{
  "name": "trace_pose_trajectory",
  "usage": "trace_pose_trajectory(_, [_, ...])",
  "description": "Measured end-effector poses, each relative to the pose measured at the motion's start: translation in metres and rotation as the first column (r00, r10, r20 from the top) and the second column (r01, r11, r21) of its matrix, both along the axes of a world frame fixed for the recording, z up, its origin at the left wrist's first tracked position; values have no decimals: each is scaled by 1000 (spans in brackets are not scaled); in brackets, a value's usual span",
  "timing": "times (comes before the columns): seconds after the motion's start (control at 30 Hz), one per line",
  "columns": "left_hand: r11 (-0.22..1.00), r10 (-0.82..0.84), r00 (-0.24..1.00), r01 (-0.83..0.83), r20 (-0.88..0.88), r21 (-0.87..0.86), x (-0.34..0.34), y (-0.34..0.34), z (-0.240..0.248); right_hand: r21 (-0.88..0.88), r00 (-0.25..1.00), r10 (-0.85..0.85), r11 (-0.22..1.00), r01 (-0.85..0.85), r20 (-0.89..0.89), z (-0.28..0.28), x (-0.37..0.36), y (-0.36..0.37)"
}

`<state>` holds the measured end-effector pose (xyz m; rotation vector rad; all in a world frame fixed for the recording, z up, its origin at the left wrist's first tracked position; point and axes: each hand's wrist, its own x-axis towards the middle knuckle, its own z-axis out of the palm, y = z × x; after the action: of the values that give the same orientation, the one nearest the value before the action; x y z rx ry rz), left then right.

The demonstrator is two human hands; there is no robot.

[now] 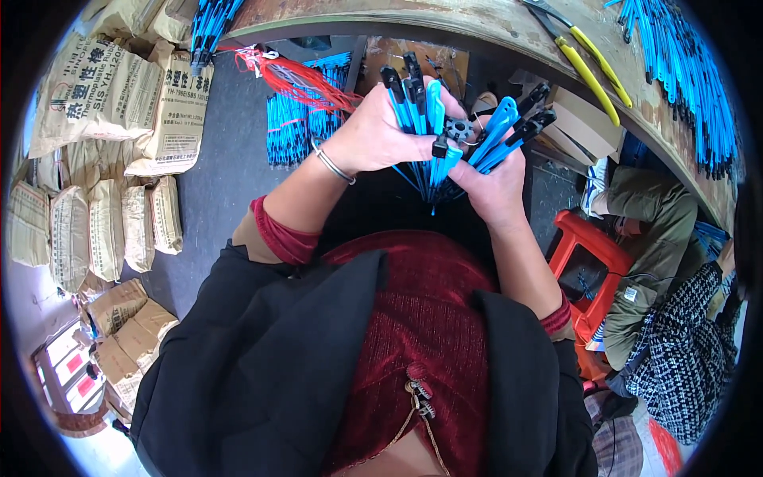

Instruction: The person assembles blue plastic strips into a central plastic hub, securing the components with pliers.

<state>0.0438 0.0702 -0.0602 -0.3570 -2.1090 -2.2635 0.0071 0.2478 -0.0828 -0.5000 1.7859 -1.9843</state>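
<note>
Both hands are raised over my lap. My left hand (372, 131) is closed round a bunch of thin blue strips (435, 109) with black ends pointing away from me. In my right hand (497, 189) is a second bunch of blue strips (499, 121), also black-tipped and fanned to the right. Between the two bunches sits a small dark grey notched wheel (458, 129); I cannot tell which hand bears it. Below my thumbs the lower ends of the strips come together in a point. My palms hide the middle of both bunches.
A curved wooden bench (477, 17) carries yellow-handled pliers (584, 67) and a pile of blue strips (687, 87). Red ties (306, 83) and bundled strips (286, 131) lie beyond my left arm. Paper sacks (103, 103) stack up at left. A red stool (592, 254) and a seated person (675, 342) are at right.
</note>
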Motion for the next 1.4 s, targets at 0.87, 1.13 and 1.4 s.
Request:
trace_pose_trajectory(0.87, [989,-26,1000,25,-6,-145,9,18,22,219,734,660,702,-678,157,53,-54,43])
trace_pose_trajectory(1.13, [968,96,995,-89,19,-233,14,37,29,92,890,449,885,-456,80,42,-41,47])
trace_pose_trajectory(1.4, [941,214,977,-209,-12,-267,18,49,33,124,911,380,908,-401,163,42,-36,50])
